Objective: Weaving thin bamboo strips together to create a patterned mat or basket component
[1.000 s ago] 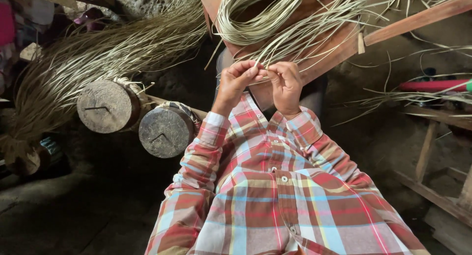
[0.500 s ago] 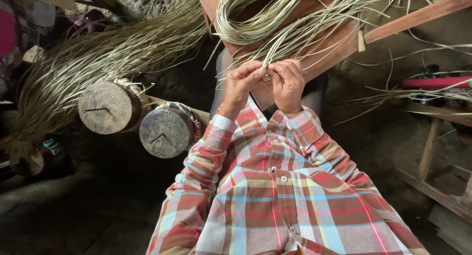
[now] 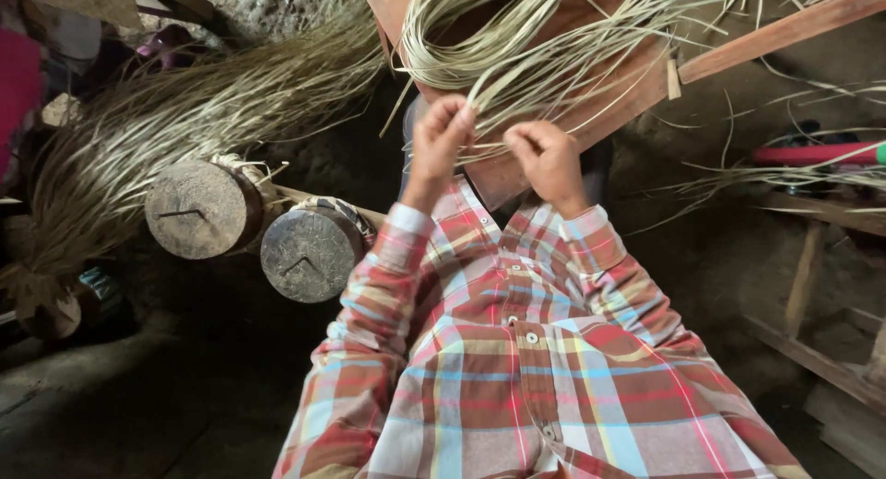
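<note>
Pinching thin pale cane strips (image 3: 517, 64) at twelve o'clock, the left hand (image 3: 441, 145) closes thumb and fingertips on a few strands, while the right hand (image 3: 546, 156) curls its fingers around others just beside it (both sleeves are plaid). The strips fan over a wooden board (image 3: 591, 110). Two round log ends (image 3: 254, 225) sit at nine o'clock.

Pale cane strips (image 3: 517, 54) crowd the wooden board (image 3: 591, 119) just ahead of both hands. Two round log ends (image 3: 249, 225) block the left side. A wooden frame (image 3: 812, 285) stands right; dark floor (image 3: 138, 405) lies open lower left.
</note>
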